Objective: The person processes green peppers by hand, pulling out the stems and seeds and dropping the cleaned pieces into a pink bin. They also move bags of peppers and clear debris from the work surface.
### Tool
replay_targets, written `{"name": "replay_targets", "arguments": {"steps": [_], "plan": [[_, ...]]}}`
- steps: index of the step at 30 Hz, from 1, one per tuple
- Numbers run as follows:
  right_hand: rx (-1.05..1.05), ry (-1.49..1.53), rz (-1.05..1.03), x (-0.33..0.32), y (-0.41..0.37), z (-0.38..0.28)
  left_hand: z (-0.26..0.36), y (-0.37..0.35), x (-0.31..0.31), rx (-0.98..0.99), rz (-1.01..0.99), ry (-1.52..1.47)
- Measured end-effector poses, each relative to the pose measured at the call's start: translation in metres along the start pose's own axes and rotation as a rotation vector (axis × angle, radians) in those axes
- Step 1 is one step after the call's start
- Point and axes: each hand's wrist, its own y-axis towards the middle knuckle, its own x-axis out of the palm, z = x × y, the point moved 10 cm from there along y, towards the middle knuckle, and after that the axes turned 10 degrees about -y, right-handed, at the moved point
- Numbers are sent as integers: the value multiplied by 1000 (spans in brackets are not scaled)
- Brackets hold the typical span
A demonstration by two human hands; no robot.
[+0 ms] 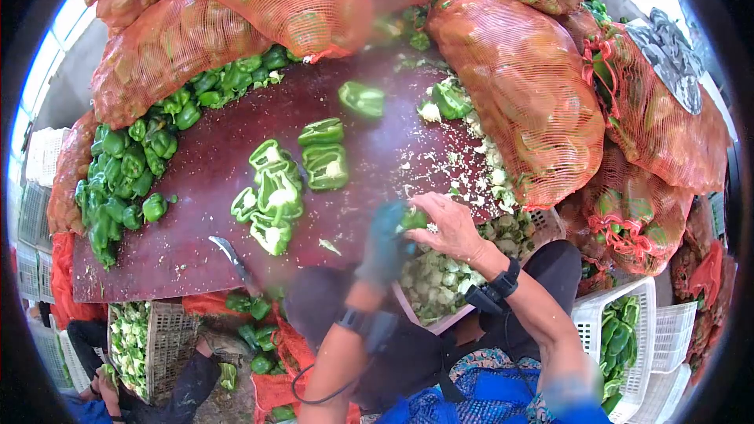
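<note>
Between my hands, over the front edge of the dark red table [204, 212], is a green bell pepper [413, 218], partly covered by fingers. My right hand [452, 226], bare, pinches it from the right with thumb and fingers. My left hand [385, 242] wears a teal glove and presses against its left side; motion blurs its fingers. Several cut pepper halves [280, 195] lie left of my hands with their pale insides showing. Beyond them are more cut peppers [324, 166] and a single pepper [361, 100]. A knife [229, 257] lies across the table's front edge.
Whole peppers [129, 157] are heaped at the table's left. Red mesh sacks [518, 94] line the back and right. A crate of pepper cores [440, 286] stands before my lap. At right is a white crate [648, 330] of peppers; at lower left, another person's hand [106, 385].
</note>
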Motion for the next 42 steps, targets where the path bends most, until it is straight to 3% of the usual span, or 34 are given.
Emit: {"name": "replay_targets", "arguments": {"steps": [2, 4, 7, 9, 12, 14, 17, 22, 24, 25, 27, 28, 29, 31, 33, 35, 36, 37, 38, 40, 42], "plan": [[71, 34, -87, 0, -9, -3, -9, -15, 10, -249, 124, -305], [58, 29, -141, -1, -16, -10, -31, -5, -13, -108, -3, -127], [44, 19, -146, 6, -24, -3, -46, 1, -24, -97, -69, 10], [-3, 48, -89, 1, -27, -5, -40, -3, -19, -5, -105, 179], [-140, 109, -181, -11, -25, -24, -9, -31, 16, 314, -263, 620], [-95, 126, -306, -16, -25, -21, 22, -52, 55, 475, -437, 918], [4, 241, -471, -16, -34, -13, 40, -69, 84, 648, -562, 975], [301, 689, -516, -13, -62, 11, -8, -54, 57, 10, -456, 621], [421, 875, -401, -9, -77, 30, -13, -55, 47, 11, -451, 667], [449, 915, -333, -8, -84, 44, -7, -55, 45, 142, -487, 746], [498, 885, -159, -39, -102, 54, -21, -50, 55, -49, -432, 570], [472, 861, -77, -55, -121, 68, -43, -55, 59, -389, -331, 351], [566, 868, 25, -73, -147, 85, -38, -51, 72, 12, -454, 774], [709, 905, 211, -98, -188, 109, -41, -66, 98, 432, -549, 1212], [873, 755, 424, -145, -249, 140, -57, -60, 85, 405, -648, 1344], [1016, 519, 681, -190, -332, 180, -43, -42, 70, -8, -387, 998], [947, 563, 742, -204, -387, 208, -39, -43, 56, -189, -230, 813], [874, 608, 797, -220, -436, 229, -39, -36, 43, -24, -188, 615], [923, 421, 764, -230, -469, 262, -42, -30, 26, 200, -202, 697], [966, -632, 284, -243, -472, 272, -24, -28, 16, 413, -107, 950], [761, -914, 237, -246, -421, 251, -12, -27, 11, 550, -16, 1204]]}}
